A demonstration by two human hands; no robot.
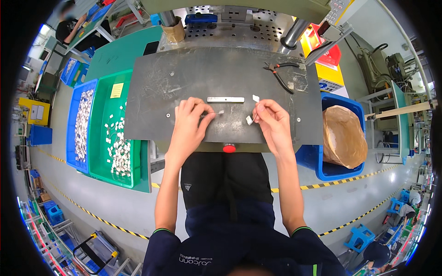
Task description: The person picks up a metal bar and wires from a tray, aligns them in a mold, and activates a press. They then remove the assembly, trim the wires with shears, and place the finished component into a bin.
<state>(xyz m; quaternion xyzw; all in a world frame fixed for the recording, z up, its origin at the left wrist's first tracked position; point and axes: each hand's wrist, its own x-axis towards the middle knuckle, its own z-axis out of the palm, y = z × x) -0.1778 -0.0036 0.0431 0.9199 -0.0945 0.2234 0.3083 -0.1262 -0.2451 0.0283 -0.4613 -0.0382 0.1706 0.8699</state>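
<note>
My left hand is closed over the dark metal plate, thumb and index finger pinched together. At those fingertips is a small pale piece, too small to make out its kind. In my right hand, thumb and fingers pinch a short wire part with a white tab at each end; the upper white tab and the lower white tab stick out to the left of the fingers. Just beyond the hands, between them, lies a narrow silver metal bar on the plate.
Orange-handled pliers lie far right on the plate. A red button sits at its front edge. To the left stand a green bin and a blue bin of small white parts. At right, a blue bin holds a brown paper bag.
</note>
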